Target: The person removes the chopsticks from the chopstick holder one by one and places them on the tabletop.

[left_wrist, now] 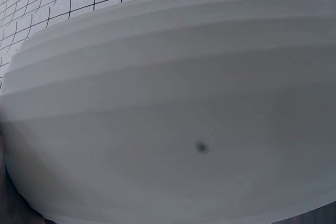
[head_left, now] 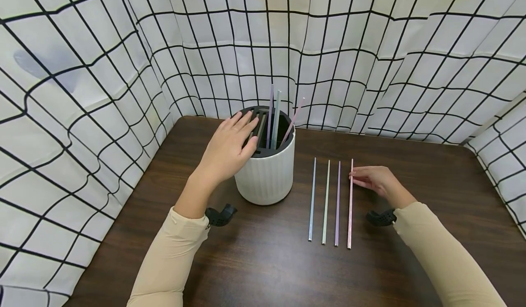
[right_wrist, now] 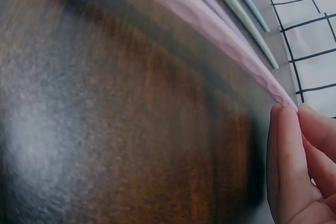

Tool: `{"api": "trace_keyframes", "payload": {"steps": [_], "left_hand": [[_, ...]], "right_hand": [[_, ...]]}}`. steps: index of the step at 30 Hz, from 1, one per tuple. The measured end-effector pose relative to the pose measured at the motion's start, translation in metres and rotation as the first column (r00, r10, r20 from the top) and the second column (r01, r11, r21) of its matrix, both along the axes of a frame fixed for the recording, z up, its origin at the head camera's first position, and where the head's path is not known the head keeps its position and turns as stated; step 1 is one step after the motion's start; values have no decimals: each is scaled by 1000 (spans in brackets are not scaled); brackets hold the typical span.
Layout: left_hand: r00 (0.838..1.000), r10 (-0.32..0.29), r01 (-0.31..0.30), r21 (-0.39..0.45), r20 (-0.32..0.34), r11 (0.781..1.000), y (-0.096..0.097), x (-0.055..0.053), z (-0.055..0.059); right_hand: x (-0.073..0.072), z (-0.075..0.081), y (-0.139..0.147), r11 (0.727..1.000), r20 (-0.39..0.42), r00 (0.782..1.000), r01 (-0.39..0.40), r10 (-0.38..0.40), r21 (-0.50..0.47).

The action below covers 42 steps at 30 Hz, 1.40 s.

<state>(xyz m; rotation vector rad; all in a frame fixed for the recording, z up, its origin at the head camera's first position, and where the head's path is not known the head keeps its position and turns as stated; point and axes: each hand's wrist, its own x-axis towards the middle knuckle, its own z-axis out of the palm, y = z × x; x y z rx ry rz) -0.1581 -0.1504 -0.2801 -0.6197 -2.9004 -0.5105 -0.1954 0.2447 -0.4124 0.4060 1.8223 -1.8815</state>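
Note:
My left hand (head_left: 230,149) rests on the black slotted top of a white ribbed utensil holder (head_left: 265,179), fingers straight over its left side. Purple (head_left: 270,115), pale blue-green (head_left: 276,119) and pink (head_left: 293,119) chopsticks stick up from the holder's right part. The holder's wall (left_wrist: 173,98) fills most of the left wrist view. At the right, my right hand (head_left: 376,179) pinches a pink chopstick (head_left: 350,206) near its far end; the thumb and fingertips meet on it in the right wrist view. Blue (head_left: 312,197), green (head_left: 326,202) and purple (head_left: 338,202) chopsticks lie side by side left of it.
The dark brown wooden table (head_left: 263,261) carries everything. White curtain with a black grid pattern (head_left: 328,37) hangs along the back and both sides, close behind the holder. A black band (head_left: 221,215) is on each wrist.

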Motion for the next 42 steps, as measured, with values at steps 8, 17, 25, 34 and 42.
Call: {"api": "trace_keyframes", "payload": {"steps": [8,17,25,34,42], "left_hand": [[1000,3,-3,2,-2,1000,0,0,0],[1000,2,-2,3,-2,1000,1,-1,0],[1000,1,-1,3,-5,1000,2,-3,-2],[1000,0,0,-1,5,1000,2,-2,-2],[1000,8,-8,1,3,1000,0,0,-1]], "right_hand": [[3,1,-5,994,-59,998,26,-19,109],[-2,3,-11,980,-79,997,40,-25,193],[-1,5,-12,971,-78,997,45,-27,234],[9,20,-21,947,-197,979,8,59,322],[13,58,-45,983,-336,939,-13,74,181]]}}
